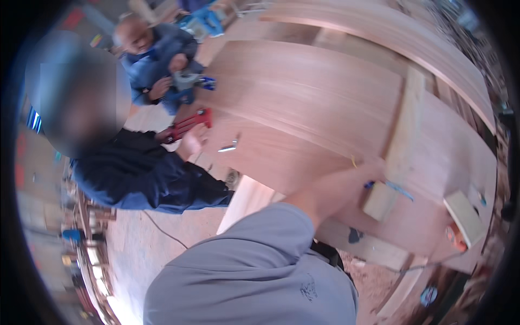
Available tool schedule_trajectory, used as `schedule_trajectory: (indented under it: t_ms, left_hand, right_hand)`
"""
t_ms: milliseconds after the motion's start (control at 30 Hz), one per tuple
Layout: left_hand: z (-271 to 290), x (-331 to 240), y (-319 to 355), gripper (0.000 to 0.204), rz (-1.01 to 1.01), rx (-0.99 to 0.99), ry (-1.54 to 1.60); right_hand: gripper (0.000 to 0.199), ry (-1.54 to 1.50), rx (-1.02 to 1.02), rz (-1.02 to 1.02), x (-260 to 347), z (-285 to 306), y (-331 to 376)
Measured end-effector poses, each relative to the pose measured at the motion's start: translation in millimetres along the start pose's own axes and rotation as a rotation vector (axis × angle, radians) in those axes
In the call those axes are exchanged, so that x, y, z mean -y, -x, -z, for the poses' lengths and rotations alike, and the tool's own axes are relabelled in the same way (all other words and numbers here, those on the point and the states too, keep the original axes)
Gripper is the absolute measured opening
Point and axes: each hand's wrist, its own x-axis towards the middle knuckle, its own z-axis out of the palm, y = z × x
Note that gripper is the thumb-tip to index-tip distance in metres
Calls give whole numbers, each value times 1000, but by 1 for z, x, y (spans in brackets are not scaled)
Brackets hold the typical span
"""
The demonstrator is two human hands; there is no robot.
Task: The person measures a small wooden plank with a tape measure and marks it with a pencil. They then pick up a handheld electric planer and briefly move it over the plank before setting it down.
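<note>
the person's blurred fingers [376, 171] are near a small wooden block [378, 202] on a broad wooden panel [281, 162]

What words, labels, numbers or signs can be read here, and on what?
No text here can be quoted.
Print on the grey shirt: too small and blurred.
Round disc, lower right: too blurred to tell any writing.
Red marks, far left: too blurred to tell if they're writing.

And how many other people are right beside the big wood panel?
2: a person in dark clothes at near left, a person in blue behind, holding a tool. Something blue at the top edge may be a third, farther off.
</note>
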Motion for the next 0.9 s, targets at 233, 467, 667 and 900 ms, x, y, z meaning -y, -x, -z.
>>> schedule_trajectory:
  t_ms: [233, 467, 667, 900]
  left_hand:
    - [-17, 8, 13, 37, 193, -68, 42]
    - [-14, -14, 14, 29, 231, -121, -73]
    - [16, -19, 59, 32, 92, -133, 57]
    - [21, -13, 73, 53, 27, -42, 313]
  right_hand:
    - [59, 380, 97, 179, 115, 3, -57]
    - [59, 587, 275, 405, 204, -74, -61]
    - [46, 657, 447, 536, 253, -172, -10]
    - [42, 729, 531, 714, 279, -171, -61]
